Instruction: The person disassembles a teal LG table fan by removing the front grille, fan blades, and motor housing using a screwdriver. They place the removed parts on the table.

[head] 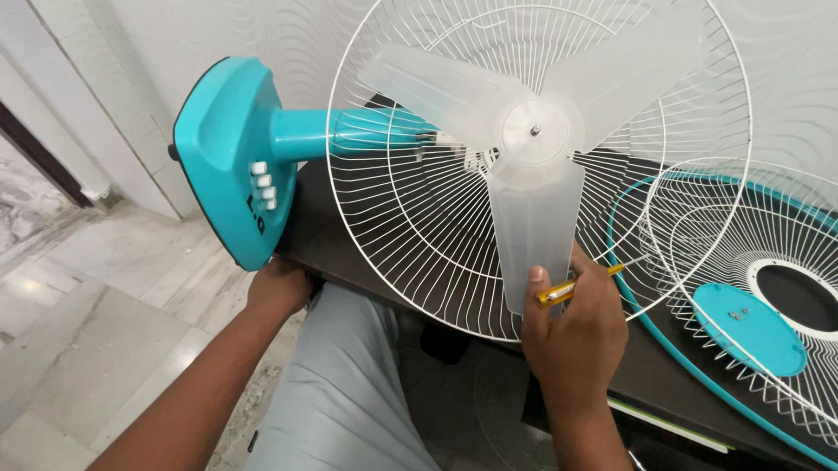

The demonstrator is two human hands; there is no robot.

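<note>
My left hand grips the teal fan base at the desk's left edge; my right hand pinches a yellow screwdriver beside the lower blade, near the front edge.

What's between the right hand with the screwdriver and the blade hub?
Nothing visible. The right hand holds a yellow screwdriver at the tip of the lower blade; the front guard lies off to the side, so the hub is exposed. The left hand steadies the teal base.
</note>
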